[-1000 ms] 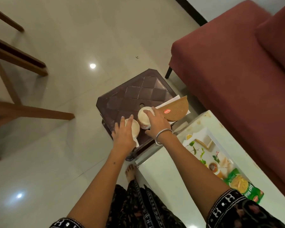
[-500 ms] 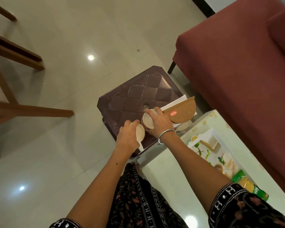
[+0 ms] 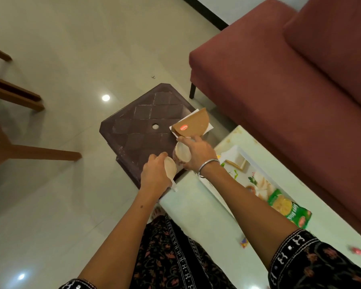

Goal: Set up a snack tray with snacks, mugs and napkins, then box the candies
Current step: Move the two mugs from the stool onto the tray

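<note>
My left hand (image 3: 154,174) grips a white mug (image 3: 170,167) and my right hand (image 3: 198,154) grips a second white mug (image 3: 182,152). Both mugs are lifted and tilted over the near corner of a dark brown plastic stool (image 3: 140,126), close to the pale green table's edge (image 3: 188,205). On the stool's right corner lies a brown half-round box (image 3: 193,124) with a red label, resting on white napkins (image 3: 209,127). A white floral tray (image 3: 252,163) sits on the table with a green snack packet (image 3: 288,208) at its near end.
A maroon sofa (image 3: 279,80) runs along the right, close behind the table. Wooden chair legs (image 3: 29,153) stand at the left on the glossy tiled floor. Two wrapped candies (image 3: 356,250) lie on the table near my right sleeve.
Both hands have lifted the mugs off the stool and drawn them back toward the table. The stool's centre hole is now uncovered.
</note>
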The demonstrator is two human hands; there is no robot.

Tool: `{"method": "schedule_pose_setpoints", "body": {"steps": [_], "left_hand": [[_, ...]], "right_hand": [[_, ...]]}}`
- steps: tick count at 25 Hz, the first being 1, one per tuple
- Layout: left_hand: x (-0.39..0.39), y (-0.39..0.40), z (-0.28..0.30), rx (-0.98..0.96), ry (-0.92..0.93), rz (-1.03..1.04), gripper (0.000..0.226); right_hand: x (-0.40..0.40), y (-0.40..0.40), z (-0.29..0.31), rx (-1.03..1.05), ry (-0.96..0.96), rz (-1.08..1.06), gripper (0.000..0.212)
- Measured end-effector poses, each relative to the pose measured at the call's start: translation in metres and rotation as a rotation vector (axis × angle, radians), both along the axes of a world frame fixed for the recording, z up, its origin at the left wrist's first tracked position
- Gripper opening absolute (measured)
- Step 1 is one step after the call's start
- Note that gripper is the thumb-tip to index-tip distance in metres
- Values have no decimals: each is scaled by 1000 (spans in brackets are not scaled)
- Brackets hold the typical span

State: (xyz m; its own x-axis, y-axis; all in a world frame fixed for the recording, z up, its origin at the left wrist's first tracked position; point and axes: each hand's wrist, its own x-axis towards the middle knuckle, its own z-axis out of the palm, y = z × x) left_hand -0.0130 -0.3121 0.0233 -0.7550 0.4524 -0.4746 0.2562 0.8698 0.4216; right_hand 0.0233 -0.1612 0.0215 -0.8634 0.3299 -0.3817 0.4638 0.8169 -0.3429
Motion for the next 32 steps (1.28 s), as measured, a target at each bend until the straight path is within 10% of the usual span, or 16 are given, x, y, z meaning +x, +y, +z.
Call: {"method": "schedule_pose_setpoints", "body": {"steps": [13, 32], "left_hand": [[165, 122, -42, 31, 2, -156, 86], [228, 203, -147, -40, -45, -191, 86]], "right_hand": [[189, 139, -21, 105, -128, 28, 88], [227, 207, -146, 21, -99, 0, 85]]}}
